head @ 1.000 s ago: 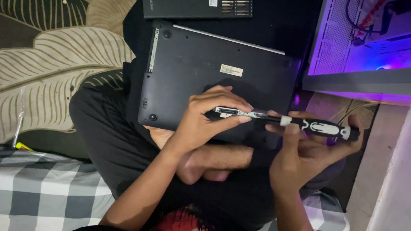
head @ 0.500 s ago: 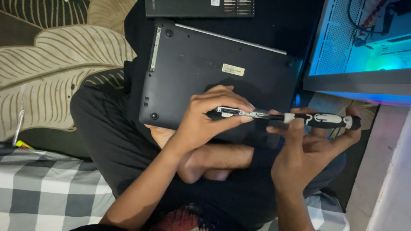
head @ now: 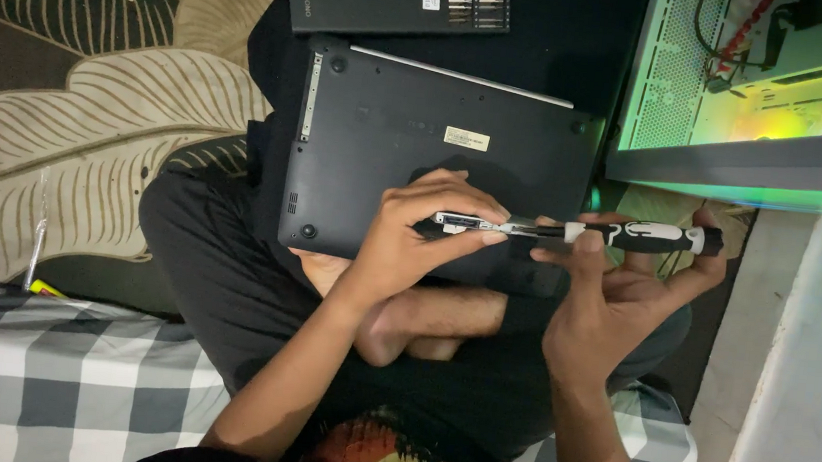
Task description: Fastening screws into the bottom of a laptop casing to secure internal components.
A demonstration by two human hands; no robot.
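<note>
- One screwdriver [head: 622, 234] is held level over one upturned laptop [head: 418, 161], its long axis running across from hand to hand.
- The metal tip end is pinched by the left hand [head: 420, 237] fingers [head: 478, 212].
- The handle is cradled in the loosely curled right hand [head: 615, 301] fingers.
- One bit case [head: 398, 1] lies beyond the fingers, well apart.

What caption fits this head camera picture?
Both hands, left and right, hold a screwdriver over an upturned black laptop on the lap.
</note>
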